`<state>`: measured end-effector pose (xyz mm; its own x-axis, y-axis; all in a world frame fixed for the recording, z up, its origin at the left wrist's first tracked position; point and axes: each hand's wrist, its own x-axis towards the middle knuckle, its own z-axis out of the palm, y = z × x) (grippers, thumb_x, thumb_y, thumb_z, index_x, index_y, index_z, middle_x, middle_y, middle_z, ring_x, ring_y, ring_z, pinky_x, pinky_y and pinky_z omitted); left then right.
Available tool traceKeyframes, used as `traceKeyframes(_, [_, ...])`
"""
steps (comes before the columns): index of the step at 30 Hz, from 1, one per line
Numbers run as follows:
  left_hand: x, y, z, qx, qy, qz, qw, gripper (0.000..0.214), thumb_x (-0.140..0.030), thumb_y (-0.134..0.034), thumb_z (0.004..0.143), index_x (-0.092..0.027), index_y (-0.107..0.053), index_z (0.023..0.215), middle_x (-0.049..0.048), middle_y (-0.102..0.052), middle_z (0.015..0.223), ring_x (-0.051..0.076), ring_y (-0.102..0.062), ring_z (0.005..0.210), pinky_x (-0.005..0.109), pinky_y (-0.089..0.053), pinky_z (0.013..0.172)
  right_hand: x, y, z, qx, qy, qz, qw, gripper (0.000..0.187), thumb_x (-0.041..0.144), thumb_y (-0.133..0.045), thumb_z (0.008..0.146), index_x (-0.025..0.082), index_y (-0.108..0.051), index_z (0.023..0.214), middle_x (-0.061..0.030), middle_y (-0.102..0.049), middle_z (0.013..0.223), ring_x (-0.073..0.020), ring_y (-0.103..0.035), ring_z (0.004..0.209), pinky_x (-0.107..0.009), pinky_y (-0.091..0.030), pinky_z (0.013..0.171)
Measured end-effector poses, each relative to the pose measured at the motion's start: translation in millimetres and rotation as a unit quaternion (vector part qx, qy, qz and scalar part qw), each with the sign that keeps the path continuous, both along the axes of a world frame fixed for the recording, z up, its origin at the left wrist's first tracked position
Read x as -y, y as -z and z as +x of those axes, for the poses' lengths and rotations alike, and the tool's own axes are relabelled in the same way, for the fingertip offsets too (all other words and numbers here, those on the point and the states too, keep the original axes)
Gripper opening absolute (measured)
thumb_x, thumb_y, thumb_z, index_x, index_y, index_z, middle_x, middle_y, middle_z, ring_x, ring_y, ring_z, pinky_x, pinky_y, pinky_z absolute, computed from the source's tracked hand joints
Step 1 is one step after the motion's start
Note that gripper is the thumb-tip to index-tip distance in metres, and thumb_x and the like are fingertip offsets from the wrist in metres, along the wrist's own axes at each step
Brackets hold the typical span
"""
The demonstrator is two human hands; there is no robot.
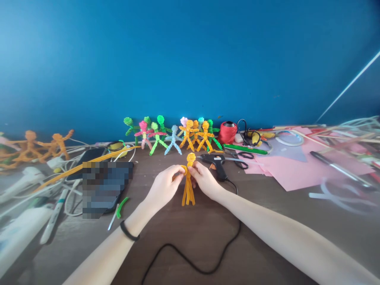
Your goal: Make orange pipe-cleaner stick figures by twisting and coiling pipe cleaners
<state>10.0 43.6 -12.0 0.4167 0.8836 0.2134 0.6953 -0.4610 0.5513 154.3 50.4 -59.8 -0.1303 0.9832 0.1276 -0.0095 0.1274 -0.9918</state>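
Note:
An orange pipe-cleaner figure (189, 186) stands on the brown table (184, 237) in the middle of the view, its coiled head on top and its loose strands hanging down to the tabletop. My left hand (164, 187) pinches it from the left just below the head. My right hand (204, 179) pinches the same spot from the right. Both hands are closed on the figure. A black band sits on my left wrist.
A row of finished pipe-cleaner figures (175, 136) stands along the blue wall, more orange ones (38, 148) at far left. A black glue gun (216, 163) lies beside my right hand, its cord (192, 261) looping forward. Pink paper (285, 166), scissors (242, 154), red spool (228, 132), cables and a phone (103, 182) lie around.

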Motion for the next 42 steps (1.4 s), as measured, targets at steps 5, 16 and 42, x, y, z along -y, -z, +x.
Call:
traceKeyframes(5, [-4.2, 7.2, -3.2, -0.032, 0.023, 0.062, 0.997, 0.016, -0.019, -0.041, 0.082, -0.02, -0.056, 0.081, 0.0013, -0.06, 0.088, 0.014, -0.057, 0.077, 0.024, -0.042, 0.067, 1.2, -2.7, -0.1, -0.005, -0.006, 0.0, 1.0, 0.023, 0.038, -0.043, 0.082, 0.019, -0.039, 0.07, 0.0074, -0.044, 0.048, -0.0077, -0.043, 0.038, -0.021, -0.036, 0.038])
traceKeyframes(16, [-7.8, 11.9, -5.7, -0.037, 0.057, 0.098, 0.993, 0.019, -0.022, -0.045, 0.082, -0.021, -0.064, 0.081, 0.0026, -0.06, 0.098, 0.014, -0.059, 0.085, 0.024, -0.044, 0.075, 3.8, 0.4, 2.9, -0.018, -0.027, 0.021, 0.999, 0.025, 0.041, -0.043, 0.082, 0.018, -0.041, 0.073, 0.0068, -0.04, 0.051, -0.0065, -0.039, 0.039, -0.02, -0.033, 0.038])
traceKeyframes(42, [-26.2, -1.7, -22.0, 0.106, -0.01, -0.258, 0.96, 0.013, -0.026, -0.054, 0.069, -0.016, -0.061, 0.071, -0.001, -0.06, 0.064, 0.009, -0.047, 0.051, 0.023, -0.039, 0.054, 12.0, -5.5, 3.5, -0.018, -0.123, 0.009, 0.992, 0.015, 0.031, -0.044, 0.083, 0.017, -0.043, 0.077, 0.0036, -0.041, 0.064, -0.007, -0.042, 0.05, -0.019, -0.039, 0.044])
